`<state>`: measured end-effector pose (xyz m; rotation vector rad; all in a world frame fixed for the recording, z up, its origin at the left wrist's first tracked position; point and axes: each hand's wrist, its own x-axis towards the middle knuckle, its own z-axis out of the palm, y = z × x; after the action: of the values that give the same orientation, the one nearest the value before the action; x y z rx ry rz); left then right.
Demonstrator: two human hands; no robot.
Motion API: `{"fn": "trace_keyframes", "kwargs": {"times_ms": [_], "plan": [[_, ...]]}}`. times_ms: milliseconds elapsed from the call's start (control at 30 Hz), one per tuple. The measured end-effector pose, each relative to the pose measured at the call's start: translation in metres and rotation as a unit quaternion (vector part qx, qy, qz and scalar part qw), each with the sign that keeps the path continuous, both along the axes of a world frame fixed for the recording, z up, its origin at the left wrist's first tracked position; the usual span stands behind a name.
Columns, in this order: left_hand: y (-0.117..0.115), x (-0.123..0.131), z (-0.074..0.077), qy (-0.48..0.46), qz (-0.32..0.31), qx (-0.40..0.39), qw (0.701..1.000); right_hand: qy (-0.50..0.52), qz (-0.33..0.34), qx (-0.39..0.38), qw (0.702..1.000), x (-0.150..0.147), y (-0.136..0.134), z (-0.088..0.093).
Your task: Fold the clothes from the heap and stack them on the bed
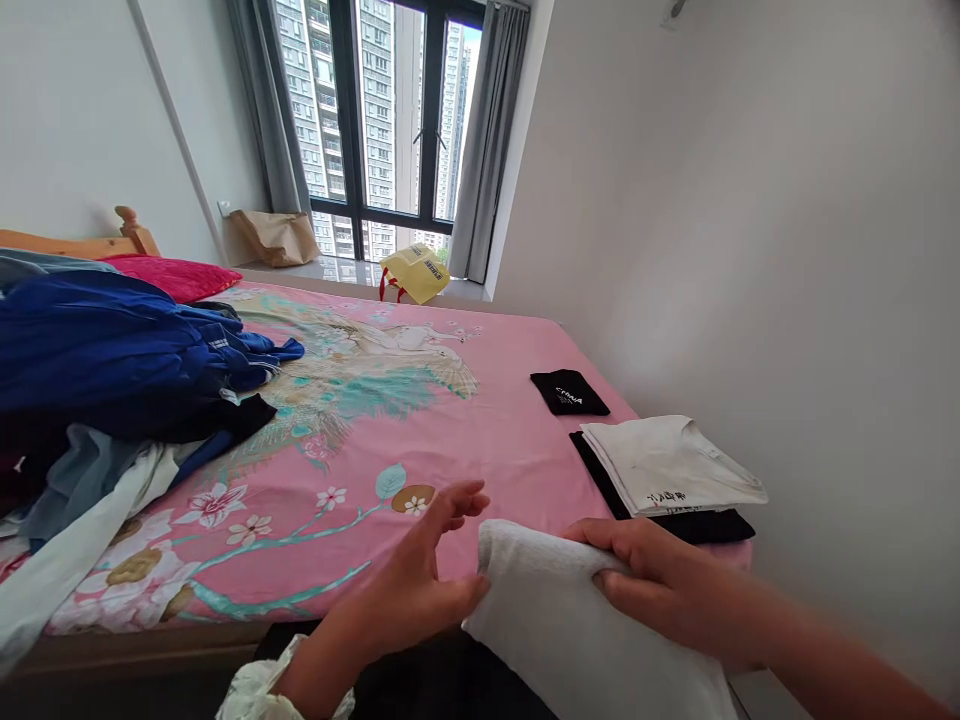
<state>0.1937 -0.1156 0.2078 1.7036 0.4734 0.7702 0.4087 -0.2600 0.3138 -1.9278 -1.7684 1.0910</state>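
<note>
A folded white garment is held up at the near edge of the bed, its exact kind hidden by the folds. My right hand grips its upper right side, thumb on the near face and fingers behind. My left hand is beside its left edge with fingers apart, the thumb tip close to or touching the cloth. To the right, a stack of folded clothes lies on the bed, a white T-shirt with dark print on top of black cloth. Beyond it lies a small folded black garment with white lettering.
A loose heap of clothes, with a blue jacket on top, covers the bed's left side. The pink flowered bedsheet spreads between heap and stack. A red pillow, a brown paper bag and a yellow bag are farther back; a wall runs along the right.
</note>
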Motion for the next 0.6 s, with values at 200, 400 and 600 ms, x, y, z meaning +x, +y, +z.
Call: {"fn": "trace_keyframes", "kwargs": {"times_ms": [200, 400, 600], "plan": [[0.004, -0.003, 0.003, -0.039, 0.026, -0.061, 0.997, 0.043, 0.001, -0.020, 0.999, 0.005, 0.001, -0.009], [-0.005, -0.005, 0.005, 0.066, 0.028, 0.034, 0.997, 0.041, 0.012, -0.006, 0.999, 0.000, 0.002, -0.013], [-0.010, -0.009, 0.000, 0.007, 0.103, 0.021, 0.994, 0.031, 0.000, -0.016, 0.999, -0.004, 0.001, -0.014]]}}
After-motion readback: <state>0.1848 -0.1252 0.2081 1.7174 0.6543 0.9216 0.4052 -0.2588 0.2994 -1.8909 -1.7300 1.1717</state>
